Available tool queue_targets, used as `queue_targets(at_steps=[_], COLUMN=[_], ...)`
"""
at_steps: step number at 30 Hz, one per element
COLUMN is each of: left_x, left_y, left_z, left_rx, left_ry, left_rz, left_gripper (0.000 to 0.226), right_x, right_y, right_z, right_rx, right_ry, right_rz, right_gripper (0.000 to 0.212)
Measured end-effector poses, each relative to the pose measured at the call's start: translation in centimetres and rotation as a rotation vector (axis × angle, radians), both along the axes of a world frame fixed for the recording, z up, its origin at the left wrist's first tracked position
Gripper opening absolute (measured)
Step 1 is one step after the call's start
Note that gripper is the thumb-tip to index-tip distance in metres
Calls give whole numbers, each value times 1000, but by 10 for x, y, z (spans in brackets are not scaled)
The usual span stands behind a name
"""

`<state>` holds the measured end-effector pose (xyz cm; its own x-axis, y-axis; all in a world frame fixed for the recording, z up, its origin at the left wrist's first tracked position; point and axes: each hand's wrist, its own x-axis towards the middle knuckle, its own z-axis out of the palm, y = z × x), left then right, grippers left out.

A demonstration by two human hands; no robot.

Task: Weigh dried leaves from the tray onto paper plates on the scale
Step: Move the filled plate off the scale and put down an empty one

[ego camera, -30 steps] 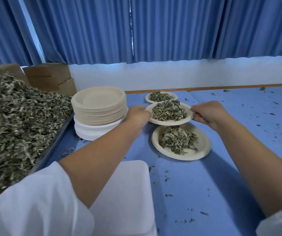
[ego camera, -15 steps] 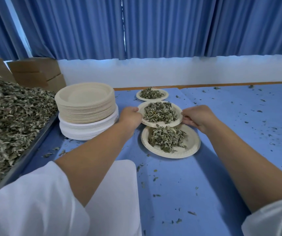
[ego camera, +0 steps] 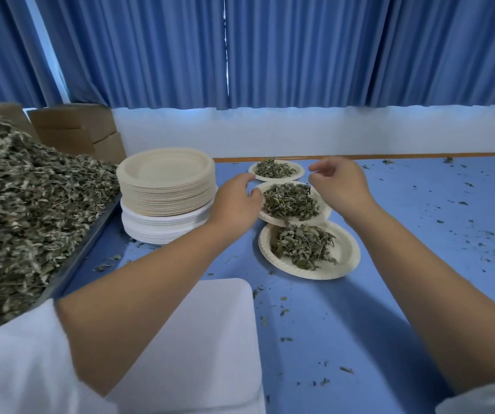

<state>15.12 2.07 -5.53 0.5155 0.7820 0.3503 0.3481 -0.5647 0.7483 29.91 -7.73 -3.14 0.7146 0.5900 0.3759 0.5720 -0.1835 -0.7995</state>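
The round beige paper plate of dried green leaves (ego camera: pixel 270 220) lies on the blue table (ego camera: pixel 389 294), overlapping a nearer filled plate (ego camera: pixel 348 258). The left hand (ego camera: pixel 235 201) flanks its left rim and the right hand (ego camera: pixel 340 186) hovers over its right. Both have fingers (ego camera: pixel 318 168) loosely curled, gripping nothing.

Non-task stuff from where I stand: pleated blue curtains (ego camera: pixel 300 49) span the back from 10 to 2 o'clock, with a thin bright slit (ego camera: pixel 226 55) between panels at 12 and a pale vertical strip (ego camera: pixel 47 55) at 11. Below them a white wall band (ego camera: pixel 359 130) runs full width, with wooden trim (ego camera: pixel 359 156) along its foot where it meets the blue table cover (ego camera: pixel 419 249), which is littered with small dark flecks (ego camera: pixel 347 369), thickest toward 3. Stacked cardboard boxes (ego camera: pixel 72 130) sit at 10, against the wall band.
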Motion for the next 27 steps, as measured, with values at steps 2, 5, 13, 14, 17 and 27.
queue_targets(at_steps=[2,5,13,14,17,27], left_x=[-13,-36,-117,-125,-145,-155], left_y=[-8,-10,35,41,58,67], left_z=[7,18,49,50,48,44], left_rx=[96,245,513,518,464,466], left_ry=[18,21,193,248,511,538], left_rz=[-38,-44,182,183,147,128], left_gripper=[41,38,36,37,38,30], right_x=[-30,-72,-135,-139,-147,-149], right_y=[6,21,69,74,85,96], right_z=[5,10,33,34,32,29], right_rx=[8,3,-97,-129,-272,-421], right_ry=[-57,-157,-397,-427,-491,-593], right_rz=[118,288,500,517,548,478], right_gripper=[17,17,25,26,27,26])
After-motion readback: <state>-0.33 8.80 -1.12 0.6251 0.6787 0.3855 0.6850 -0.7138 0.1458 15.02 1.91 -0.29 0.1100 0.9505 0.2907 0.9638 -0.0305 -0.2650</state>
